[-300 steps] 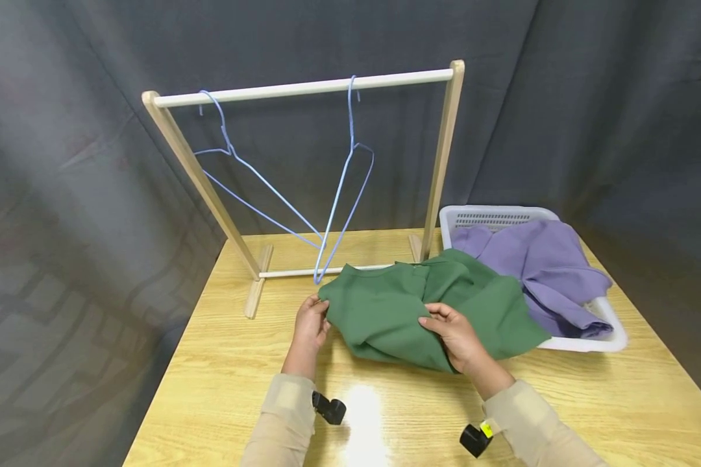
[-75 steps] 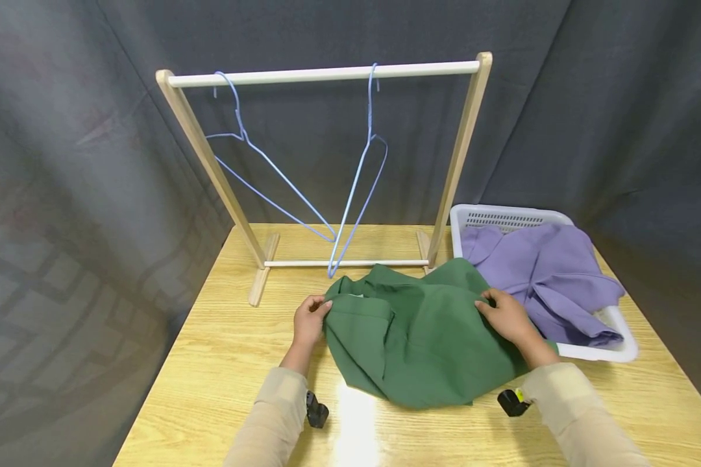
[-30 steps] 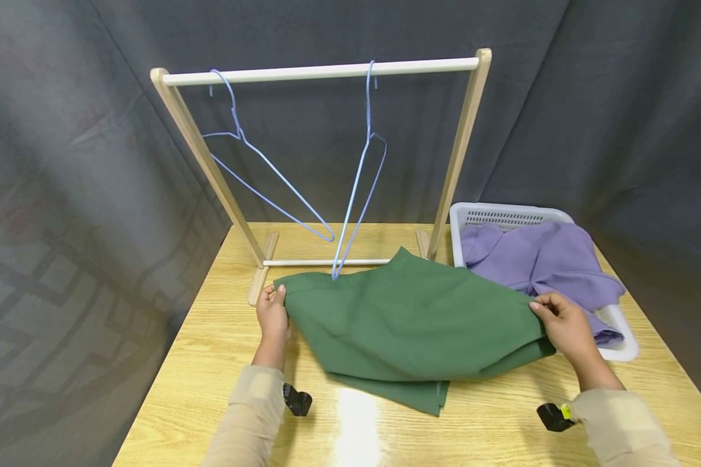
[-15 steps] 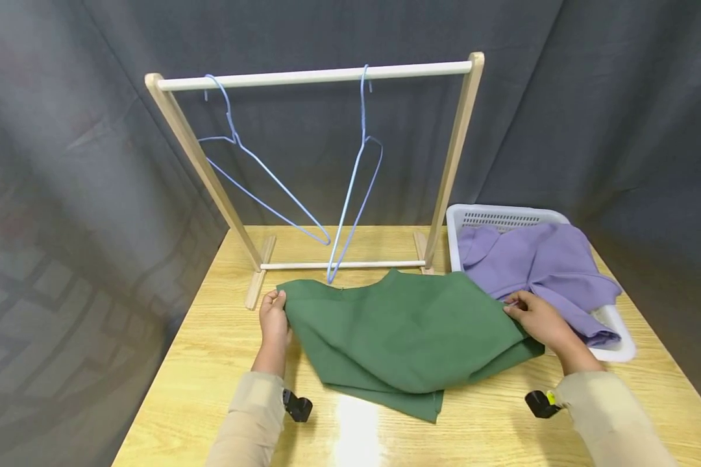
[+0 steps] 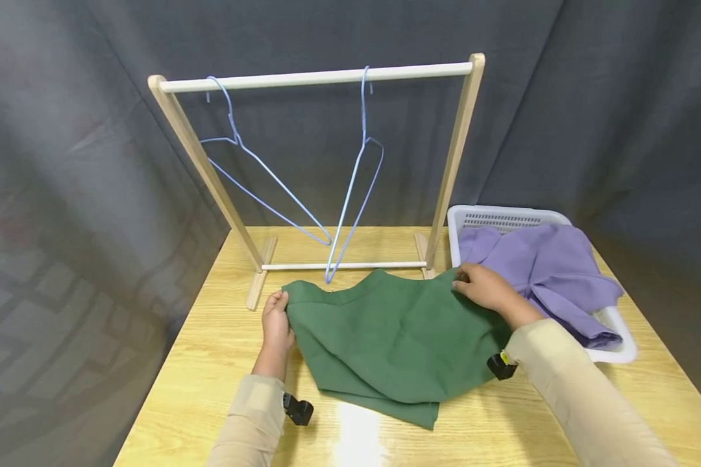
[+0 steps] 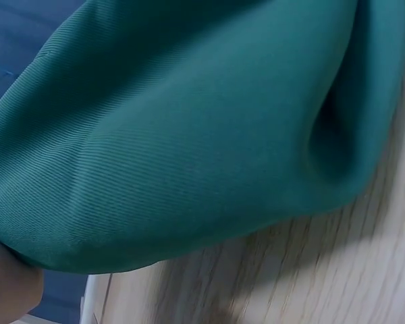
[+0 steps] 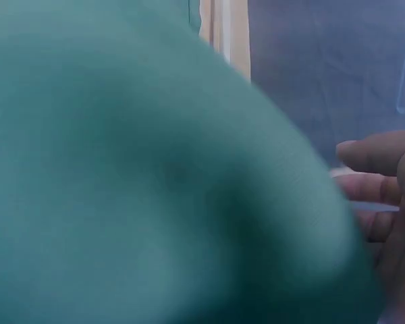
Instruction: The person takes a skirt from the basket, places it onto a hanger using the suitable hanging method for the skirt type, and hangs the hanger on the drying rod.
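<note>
A green cloth garment (image 5: pixel 385 337) is spread loosely above and on the table's middle, its lower layer folded under at the front. My left hand (image 5: pixel 277 324) pinches its upper left corner between thumb and fingers. At the upper right edge is my right hand (image 5: pixel 486 287), its fingers spread apart. In the right wrist view, that hand's top digit stands clear of the cloth, and the fingers (image 7: pixel 371 189) below meet its edge. Green fabric (image 6: pixel 189 135) fills most of the left wrist view, with part of a hand (image 6: pixel 10 283) at the lower left.
Behind the garment stands a wooden rack (image 5: pixel 461 155) with a white top rail (image 5: pixel 292 79). Two blue wire hangers, one left (image 5: pixel 277 191) and one right (image 5: pixel 350 188), hang from it. A white basket (image 5: pixel 619 353) holding a purple garment (image 5: pixel 543 266) sits at the right.
The right hand has left the garment's right end and moved left and up along its upper edge; that end has dropped. The left hand keeps its corner. Earlier, the garment was bunched, then stretched wide.
</note>
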